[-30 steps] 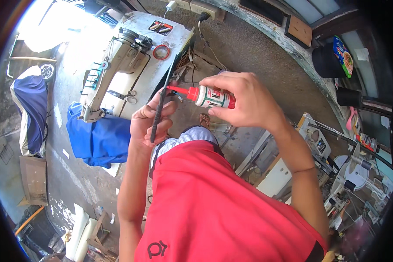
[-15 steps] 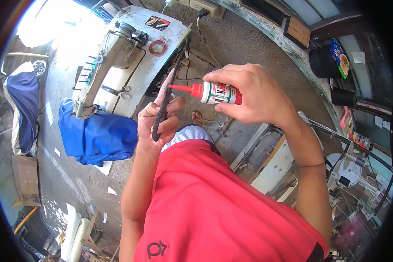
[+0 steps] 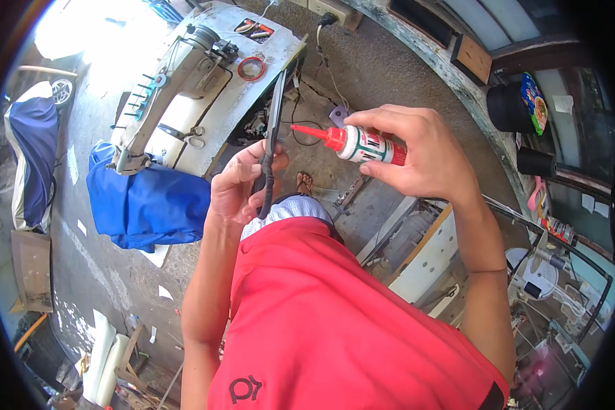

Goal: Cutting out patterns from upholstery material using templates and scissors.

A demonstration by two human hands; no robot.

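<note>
My left hand (image 3: 242,179) grips a pair of scissors (image 3: 275,116) by dark, wrapped handles. The scissors are seen nearly edge-on, with their long metal blades pointing up and away. In my right hand (image 3: 420,147) is a small white squeeze bottle (image 3: 362,146) with a green and red label and a long red nozzle. The bottle lies almost level, its nozzle pointing left at the blades with a small gap between. My right thumb is below the bottle and my fingers are over it.
A sewing machine (image 3: 167,92) stands on a worn table (image 3: 270,51) at the far left, with a red tape roll (image 3: 251,68) and a blue cloth (image 3: 147,205). At the right are a metal frame (image 3: 424,249), a black pot (image 3: 509,108) and a ledge (image 3: 417,51).
The nozzle has come away from the scissors as my right hand moved to the right with the bottle. My left hand has turned the scissors, so more blade shows.
</note>
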